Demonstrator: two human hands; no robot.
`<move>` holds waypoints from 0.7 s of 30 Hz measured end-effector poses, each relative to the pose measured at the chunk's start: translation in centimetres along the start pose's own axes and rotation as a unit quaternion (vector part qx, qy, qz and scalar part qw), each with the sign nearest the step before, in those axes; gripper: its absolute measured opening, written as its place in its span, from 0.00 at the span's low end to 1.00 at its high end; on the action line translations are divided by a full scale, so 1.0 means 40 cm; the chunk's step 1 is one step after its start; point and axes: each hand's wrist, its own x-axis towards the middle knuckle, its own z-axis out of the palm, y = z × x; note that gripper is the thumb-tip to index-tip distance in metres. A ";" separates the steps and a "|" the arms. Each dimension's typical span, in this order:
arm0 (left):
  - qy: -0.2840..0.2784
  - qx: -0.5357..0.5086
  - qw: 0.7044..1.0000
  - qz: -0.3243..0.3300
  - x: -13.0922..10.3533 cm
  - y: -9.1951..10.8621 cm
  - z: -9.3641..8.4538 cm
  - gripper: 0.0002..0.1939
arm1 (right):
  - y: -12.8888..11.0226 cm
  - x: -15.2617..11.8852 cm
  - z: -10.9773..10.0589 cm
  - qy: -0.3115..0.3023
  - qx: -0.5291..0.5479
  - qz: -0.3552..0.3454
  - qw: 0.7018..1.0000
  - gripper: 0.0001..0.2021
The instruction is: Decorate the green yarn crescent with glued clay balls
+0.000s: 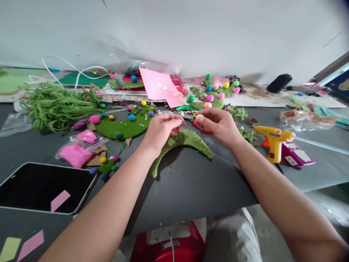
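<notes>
My right hand [221,126] pinches a small pale green pom-pom [199,117] between thumb and fingertips. Thumb and curled fingers come together on my left hand [164,131]; whatever they may hold is too small to make out. Between and below both hands, a crescent wrapped in green yarn [188,138] lies on the dark table, its left part behind my left hand. Past my right fingertips is a red-handled tool [201,127], partly hidden. A green felt piece dotted with coloured pom-poms [122,125] rests left of my left hand.
Green yarn [61,105] is heaped at the back left, above pink bags [75,155] and a black-screened tablet [45,187]. A yellow glue gun [275,142] stands on the right beside a purple box [296,154]. Pom-pom-decorated green pieces [215,96] and pink paper [160,85] lie behind.
</notes>
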 end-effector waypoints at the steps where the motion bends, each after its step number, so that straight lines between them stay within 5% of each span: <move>1: 0.001 -0.001 1.000 -0.001 0.000 0.000 0.000 0.04 | -0.001 0.000 0.001 0.004 0.014 -0.011 1.000 0.17; 6: 0.001 0.000 1.000 -0.001 -0.002 0.003 0.002 0.05 | -0.006 0.002 0.006 -0.037 0.125 0.062 0.990 0.20; 9: -0.002 0.000 1.000 -0.002 -0.003 0.005 0.002 0.05 | -0.007 0.000 0.006 -0.041 0.070 0.056 0.995 0.25; 14: 0.000 0.003 1.000 -0.005 -0.005 0.009 0.003 0.05 | -0.010 -0.003 0.005 -0.008 0.020 -0.024 0.999 0.19; 21: 0.000 0.002 1.000 -0.001 -0.006 0.008 0.004 0.05 | -0.010 -0.003 0.006 -0.071 0.024 0.064 0.995 0.27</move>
